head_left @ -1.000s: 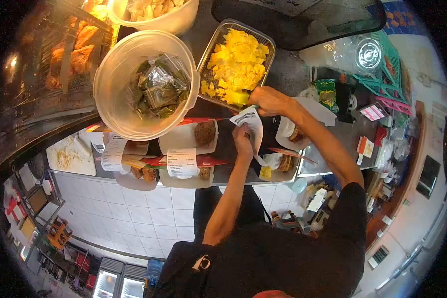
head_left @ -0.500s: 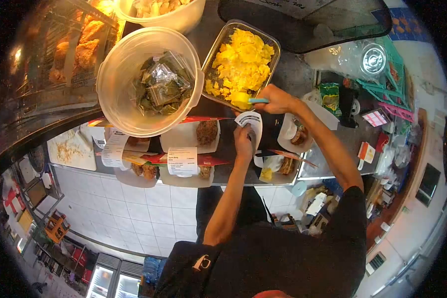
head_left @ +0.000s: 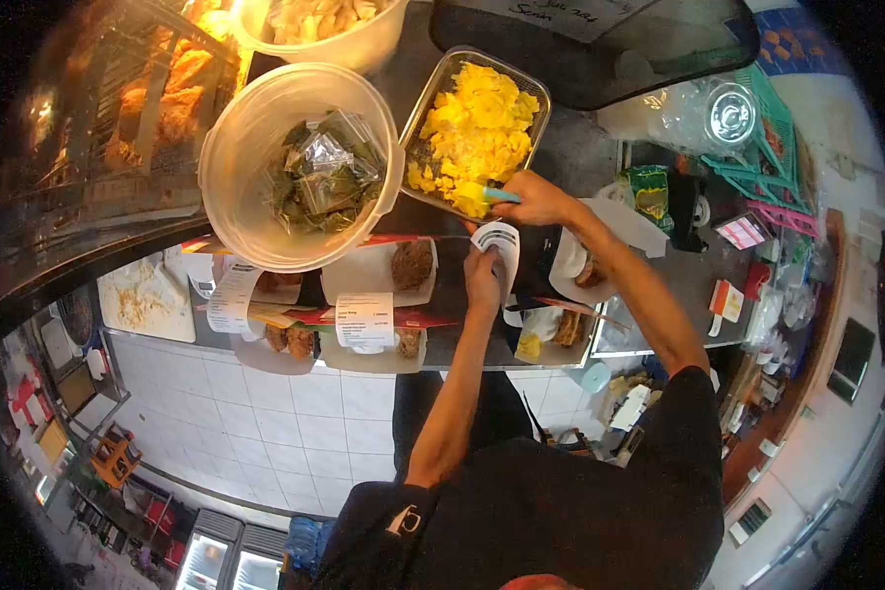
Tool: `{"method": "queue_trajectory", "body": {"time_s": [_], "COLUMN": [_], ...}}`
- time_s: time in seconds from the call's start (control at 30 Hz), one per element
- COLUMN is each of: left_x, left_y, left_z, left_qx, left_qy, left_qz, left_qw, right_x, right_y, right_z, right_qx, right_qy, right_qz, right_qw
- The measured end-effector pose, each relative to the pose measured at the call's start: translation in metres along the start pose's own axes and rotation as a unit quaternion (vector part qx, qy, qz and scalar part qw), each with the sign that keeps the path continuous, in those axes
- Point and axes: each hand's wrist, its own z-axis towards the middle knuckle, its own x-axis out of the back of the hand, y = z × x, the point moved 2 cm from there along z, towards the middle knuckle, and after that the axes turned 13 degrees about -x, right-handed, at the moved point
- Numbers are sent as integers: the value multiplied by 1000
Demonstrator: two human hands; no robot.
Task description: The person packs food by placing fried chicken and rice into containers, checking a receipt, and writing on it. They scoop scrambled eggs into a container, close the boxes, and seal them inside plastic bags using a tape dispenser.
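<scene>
We are seeing the yellow crumbled food lying heaped in the clear rectangular tray, which is sitting on the dark table. At its near right corner, our right hand is gripping a utensil, the fingers wrapping closely round its light-blue handle while its tip is touching the food. Our left hand, just below, is holding a curling printed slip; the paper is partly hiding its fingers, so we are not able to tell how tightly they are closing. A wide round tub holding wrapped green packets is crowding the tray's left side, with another tub of pale pieces standing beyond it. A dark-edged panel is closing off the space behind the tray. Below the round tub, an open box is carrying a browned piece, and a large printed label is hanging in front. Our right forearm is passing over another open box, partly covering it, while a lower box is lying near our left hand. Farther out, a teal basket is standing at the right, and a crumb-strewn white board is lying at the left.
</scene>
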Motion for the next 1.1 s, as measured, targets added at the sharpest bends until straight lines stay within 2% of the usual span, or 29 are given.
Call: {"method": "queue_trajectory", "body": {"time_s": [0.03,0.07,0.1,0.17,0.2,0.23,0.3,0.33,0.43,0.5,0.53,0.57,0.67,0.7,0.77,0.8,0.83,0.87,0.9,0.97,1.1], "left_x": [-1,-2,-2,3,14,6,-9,-6,28,39,44,48,40,38,40,40,41,42,39,34,40], "left_y": [0,1,2,4,-5,10,33,35,57,83,94,105,141,146,146,145,144,144,145,150,152], "left_z": [0,0,-1,-8,-11,-20,-47,-60,-95,-112,-118,-122,-123,-121,-113,-110,-109,-108,-107,-110,-113], "left_qx": [-7,-14,-14,-17,-48,-46,-24,-10,-57,-63,-42,-23,9,14,14,15,14,6,-3,12,24], "left_qy": [-5,-10,-18,-30,-55,-71,-16,-34,-71,-88,-55,-21,8,25,25,21,24,10,-3,6,40], "left_qz": [3,6,7,43,124,126,2,0,131,176,160,146,99,85,77,66,70,65,60,52,28], "left_qw": [1000,1000,1000,998,990,988,1000,999,987,978,985,989,995,996,997,997,997,998,998,999,999], "right_x": [6,5,2,-3,8,15,33,45,72,78,77,72,42,27,-7,-26,-43,-55,-53,-46,-37], "right_y": [0,7,17,33,17,11,3,-4,-19,-34,-32,-28,-6,8,40,48,46,45,40,30,19], "right_z": [-3,-3,0,4,-2,-5,-22,-36,-101,-160,-188,-215,-273,-273,-269,-263,-251,-246,-246,-246,-251], "right_qx": [-79,-115,-115,-179,-229,-230,-202,-181,-153,-185,-196,-224,-319,-317,-364,-361,-358,-346,-345,-412,-354], "right_qy": [-10,-34,-26,-32,-34,-18,23,19,44,114,143,154,174,171,171,168,193,214,214,196,212], "right_qz": [100,158,158,317,325,330,363,361,396,396,408,395,349,350,87,90,-66,-220,-217,-166,-248], "right_qw": [992,980,980,931,917,915,909,915,904,892,880,878,864,865,911,913,911,887,888,874,877]}}
